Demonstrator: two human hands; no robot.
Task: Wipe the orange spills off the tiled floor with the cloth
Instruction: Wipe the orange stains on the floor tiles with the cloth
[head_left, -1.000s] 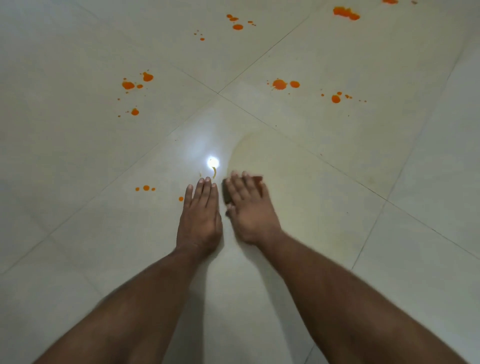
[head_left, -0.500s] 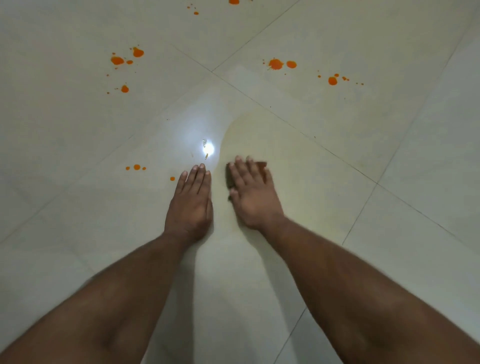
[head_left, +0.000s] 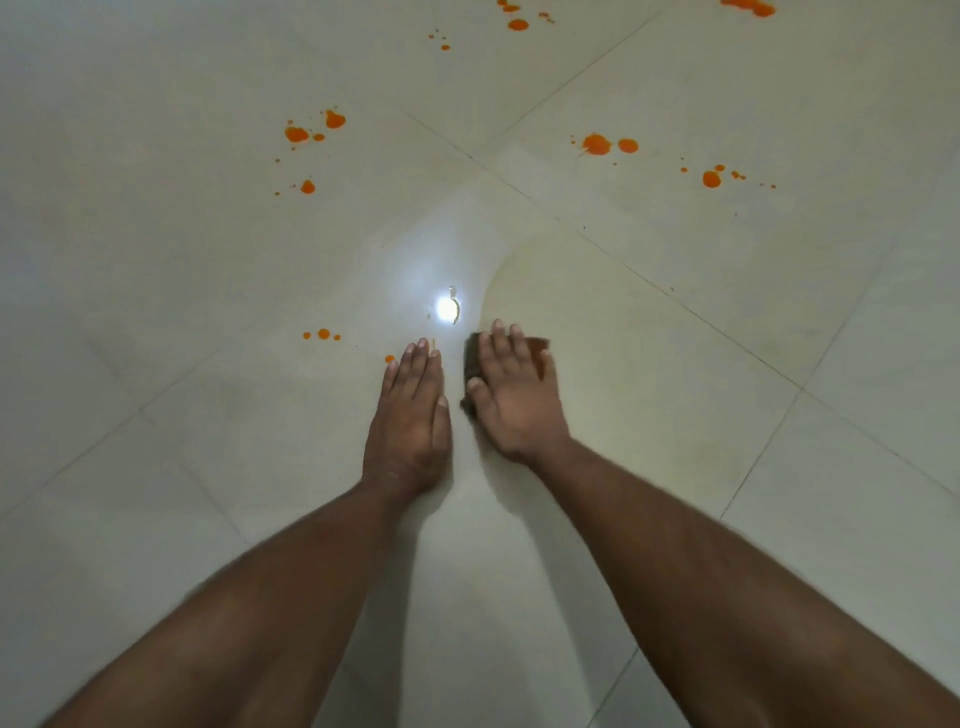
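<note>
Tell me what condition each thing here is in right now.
Left hand: flat on the floor, fingers straight.
Right hand: pressing flat on the cloth.
Cloth: dark, mostly hidden under the hand.
Orange spills: many still unwiped.
Tiled floor: smeared beside the cloth.

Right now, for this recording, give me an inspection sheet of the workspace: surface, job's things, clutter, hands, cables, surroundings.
Surface: pale tiled floor, glossy, with a lamp glare and a faint yellowish wiped patch.
Job's things: dark cloth flat under the right hand; orange spills left of the hands, upper left, upper right, far top.
Clutter: nothing seen.
Hands: left hand flat on the tile, empty; right hand presses the cloth with straight fingers.
Cables: nothing seen.
Surroundings: only floor in view.
</note>
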